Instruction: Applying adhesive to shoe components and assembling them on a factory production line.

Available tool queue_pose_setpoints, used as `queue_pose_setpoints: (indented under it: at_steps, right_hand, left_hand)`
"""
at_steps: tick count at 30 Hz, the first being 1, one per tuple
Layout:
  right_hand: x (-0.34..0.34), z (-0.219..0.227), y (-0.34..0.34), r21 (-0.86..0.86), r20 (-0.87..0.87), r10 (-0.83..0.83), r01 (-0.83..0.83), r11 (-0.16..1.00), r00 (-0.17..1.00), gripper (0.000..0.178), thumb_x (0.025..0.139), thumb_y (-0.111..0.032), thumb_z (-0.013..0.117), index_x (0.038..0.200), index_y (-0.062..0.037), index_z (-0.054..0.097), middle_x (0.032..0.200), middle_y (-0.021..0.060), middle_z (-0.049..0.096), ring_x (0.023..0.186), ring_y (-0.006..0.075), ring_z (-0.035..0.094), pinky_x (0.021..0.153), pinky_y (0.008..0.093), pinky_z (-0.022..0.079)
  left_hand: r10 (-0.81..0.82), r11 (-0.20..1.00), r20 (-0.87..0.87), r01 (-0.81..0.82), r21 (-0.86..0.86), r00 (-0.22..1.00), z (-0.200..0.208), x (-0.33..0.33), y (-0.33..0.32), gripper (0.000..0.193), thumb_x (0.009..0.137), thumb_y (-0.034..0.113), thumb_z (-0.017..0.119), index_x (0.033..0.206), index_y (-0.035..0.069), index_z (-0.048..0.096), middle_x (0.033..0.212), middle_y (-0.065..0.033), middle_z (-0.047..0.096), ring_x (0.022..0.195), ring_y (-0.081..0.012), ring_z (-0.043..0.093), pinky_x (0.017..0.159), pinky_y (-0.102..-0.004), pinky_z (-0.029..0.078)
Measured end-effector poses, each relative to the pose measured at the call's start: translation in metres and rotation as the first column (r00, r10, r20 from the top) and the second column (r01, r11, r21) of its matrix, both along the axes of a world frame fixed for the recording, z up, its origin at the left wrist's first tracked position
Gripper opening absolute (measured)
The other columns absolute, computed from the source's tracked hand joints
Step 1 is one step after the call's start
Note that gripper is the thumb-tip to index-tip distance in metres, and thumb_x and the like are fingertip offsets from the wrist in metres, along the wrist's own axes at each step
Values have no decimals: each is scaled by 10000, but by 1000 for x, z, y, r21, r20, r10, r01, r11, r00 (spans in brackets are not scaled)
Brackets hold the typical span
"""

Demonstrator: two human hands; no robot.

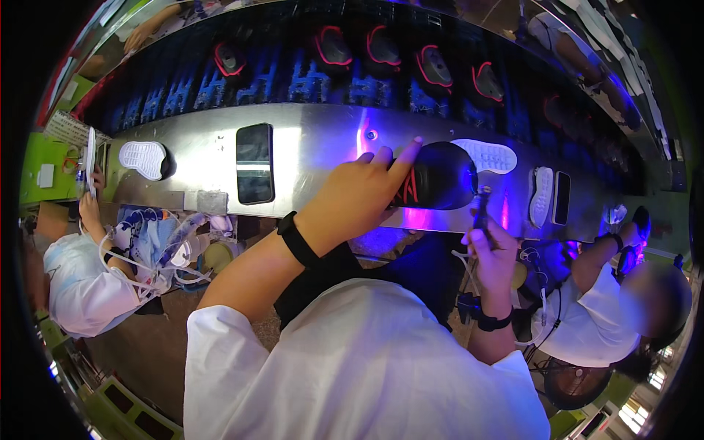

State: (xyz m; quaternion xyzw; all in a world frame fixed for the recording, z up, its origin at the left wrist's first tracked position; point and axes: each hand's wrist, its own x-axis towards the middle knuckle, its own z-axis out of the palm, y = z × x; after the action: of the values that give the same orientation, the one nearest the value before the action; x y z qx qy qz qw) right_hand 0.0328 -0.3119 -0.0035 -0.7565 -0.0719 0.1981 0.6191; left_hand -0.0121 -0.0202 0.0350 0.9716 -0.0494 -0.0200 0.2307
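Note:
My left hand [357, 192] is closed over the back part of a black shoe upper [444, 176] with red lacing, its fingers lying along the top. The shoe upper is tilted on its side above the metal bench, toe pointing right. In my right hand [493, 253] is a slim dark tool [480, 209] with a small pale tip, held upright beside the shoe's toe; its exact kind does not show. A thin pale tube hangs by that hand. Just behind the toe lies a white shoe sole [493, 156].
Beyond the metal bench [315, 147] runs a dark conveyor [279, 73] carrying several black shoe uppers with red edges. A phone [254, 165] lies left, another phone [561, 198] right beside a white sole [541, 196]. Co-workers [88, 282] sit on both sides.

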Motion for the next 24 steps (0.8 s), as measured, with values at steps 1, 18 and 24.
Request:
queue_pose_setpoints:
  at_steps: [1,18,24]
  right_hand:
    - [-1,0,1,10,-79,61,-61,998,995,407,913,-89,740,1292,24,643,897,45,689,707,57,579,625,205,464]
    - [16,71,-3,-93,261,229,-212,973,938,335,849,-64,779,1163,29,707,1002,100,735,883,144,672,819,283,525]
    - [16,48,-25,-55,174,263,-257,965,949,314,850,-71,781,1141,28,717,974,94,741,879,144,666,816,286,517]
  left_hand:
    - [0,1000,2,0,9,1000,0,-4,3,1047,658,232,890,1532,81,333,1114,-218,620,983,-411,656,813,-473,557]
    - [-211,622,-17,121,-773,977,22,-57,-20,928,748,351,884,1470,8,413,1298,-140,646,1193,-276,649,1025,-403,504]
    - [-238,503,-217,-71,-861,947,13,-50,-28,864,732,320,899,1404,-13,471,1245,-125,672,1151,-196,653,1011,-366,508]
